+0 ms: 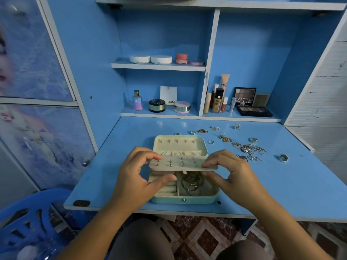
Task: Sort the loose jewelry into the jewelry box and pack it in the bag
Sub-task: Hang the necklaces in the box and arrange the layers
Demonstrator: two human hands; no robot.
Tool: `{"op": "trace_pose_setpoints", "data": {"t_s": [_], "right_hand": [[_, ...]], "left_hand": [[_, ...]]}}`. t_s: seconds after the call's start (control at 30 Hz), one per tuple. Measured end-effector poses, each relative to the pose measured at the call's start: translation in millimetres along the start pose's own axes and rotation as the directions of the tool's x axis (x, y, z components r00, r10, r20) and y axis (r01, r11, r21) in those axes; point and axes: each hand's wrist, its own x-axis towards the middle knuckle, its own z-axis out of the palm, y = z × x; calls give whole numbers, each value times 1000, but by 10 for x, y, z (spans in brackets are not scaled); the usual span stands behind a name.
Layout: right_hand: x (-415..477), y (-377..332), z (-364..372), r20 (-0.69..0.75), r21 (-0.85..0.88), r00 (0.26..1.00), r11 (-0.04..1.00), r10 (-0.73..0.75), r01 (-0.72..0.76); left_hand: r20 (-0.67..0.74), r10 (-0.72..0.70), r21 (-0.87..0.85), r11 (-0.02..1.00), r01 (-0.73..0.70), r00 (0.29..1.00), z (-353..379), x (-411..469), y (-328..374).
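Blue tabletop (281, 184), jewelry box (185, 200) open near its front edge, sorting under way.
We pinch the studded earring panel (180, 164) at both ends, left hand (139, 171) and right hand (231, 169) each with a closed grip on it, above the bangles (191, 182); next, we judge, the panel must settle flat, then the chains and rings (249, 150) lying to the right need gathering.

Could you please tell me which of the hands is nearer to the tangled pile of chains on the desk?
Right. The right hand pinches the earring panel at its right end, just left of the tangled chains; the left hand holds the panel's left end, across the jewelry box.
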Motion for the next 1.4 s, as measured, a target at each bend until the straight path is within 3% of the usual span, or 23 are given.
{"op": "trace_pose_setpoints", "data": {"t_s": [0.17,0.33,0.63,0.83,1.07,1.23,1.4], "right_hand": [[-154,14,12,-33,-25,999,999,-43,42],[-265,39,55,-23,-44,1000,999,-20,19],[-329,15,55,11,-24,1000,999,28,-28],[-225,12,-27,39,33,993,993,115,-117],[-117,81,-110,167,21,972,985,164,-170],[-174,129,-81,197,-29,958,978,208,-207],[-223,182,-81,221,35,934,954,282,-297]], "left_hand": [[79,-187,-119,974,195,979,-99,-58,-38],[254,-331,-56,933,356,909,-71,-47,-158],[365,-362,7,922,386,858,-53,-99,-165],[360,-408,-108,875,472,839,-92,95,-227],[377,-422,100,903,417,824,-38,516,-520],[473,-439,312,894,320,764,36,551,-686],[415,-461,396,868,301,784,168,455,-597]]}}
